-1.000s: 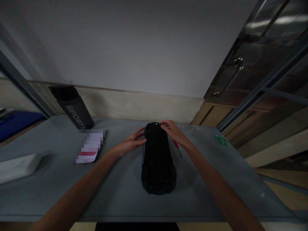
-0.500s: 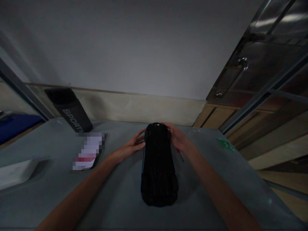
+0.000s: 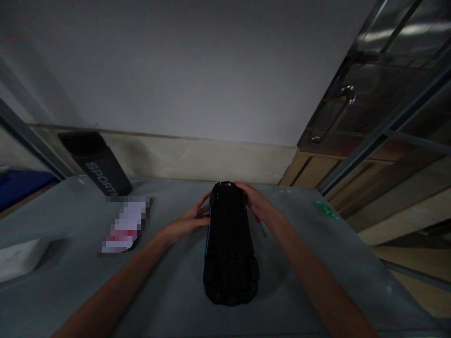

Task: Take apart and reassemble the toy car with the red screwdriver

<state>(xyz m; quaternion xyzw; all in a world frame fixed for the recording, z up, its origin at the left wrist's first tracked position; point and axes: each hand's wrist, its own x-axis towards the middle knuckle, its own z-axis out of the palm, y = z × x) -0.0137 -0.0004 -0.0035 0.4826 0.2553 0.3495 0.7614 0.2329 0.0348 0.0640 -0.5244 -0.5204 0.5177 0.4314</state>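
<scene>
On the grey tabletop (image 3: 176, 281), mid-frame: black toy car (image 3: 229, 244), upside down, underside up, long axis running away from the camera, near end broad and rounded, far end narrower. Lying flat on the surface.

Left hand (image 3: 192, 218) against the car's left flank near the far end, fingers curled onto the edge, thumb toward the top; gripping the car. Right hand (image 3: 259, 204) wrapped over the far right corner, fingers laid across the end of the car; also clasped on it. Both forearms stretched in from the bottom corners of the view.

Just beside the right wrist, on the tabletop: thin tool with a red handle (image 3: 260, 224), partly hidden by the hand. Well off to the right: small green scrap (image 3: 326, 209). Far left: dark bottle (image 3: 97, 164) lettered "SPORT", leaning by the wall. Below it, a blurred white-and-red card (image 3: 125, 225). At the left edge, a white box (image 3: 17, 258), cut off by the frame.
</scene>
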